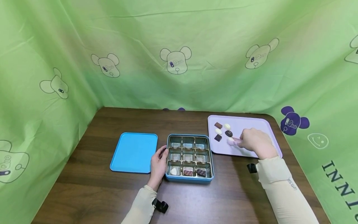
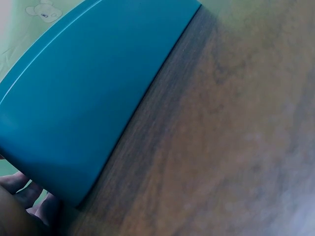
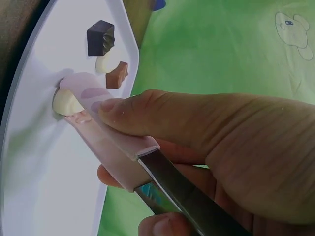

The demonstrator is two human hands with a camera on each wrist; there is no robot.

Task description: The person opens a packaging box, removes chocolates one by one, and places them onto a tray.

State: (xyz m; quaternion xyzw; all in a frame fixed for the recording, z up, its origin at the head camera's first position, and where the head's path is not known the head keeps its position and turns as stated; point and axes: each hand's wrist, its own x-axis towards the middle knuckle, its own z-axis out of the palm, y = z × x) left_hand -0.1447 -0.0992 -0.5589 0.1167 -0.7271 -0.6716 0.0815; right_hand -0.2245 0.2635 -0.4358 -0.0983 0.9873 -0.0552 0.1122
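A blue tin box (image 1: pixel 190 179) with several gold compartments stands mid-table; its front row holds a white (image 1: pixel 173 171), a reddish (image 1: pixel 188 172) and a dark chocolate (image 1: pixel 201 172). My left hand (image 1: pixel 158 163) rests flat against the box's left wall. In the left wrist view a blue tin surface (image 2: pixel 88 98) fills the frame above my fingers (image 2: pixel 29 196). My right hand (image 1: pixel 246 140) grips pink-tipped tongs (image 3: pixel 106 130) over the lavender tray (image 1: pixel 251 123). The tong tips close round a white chocolate (image 3: pixel 65 103) on the tray.
The box's blue lid (image 1: pixel 134 152) lies flat left of my left hand. Several more chocolates lie on the tray's left part, among them a dark square (image 3: pixel 101 37) and a brown piece (image 3: pixel 117 74). Green cloth walls enclose the brown table (image 1: pixel 112 193).
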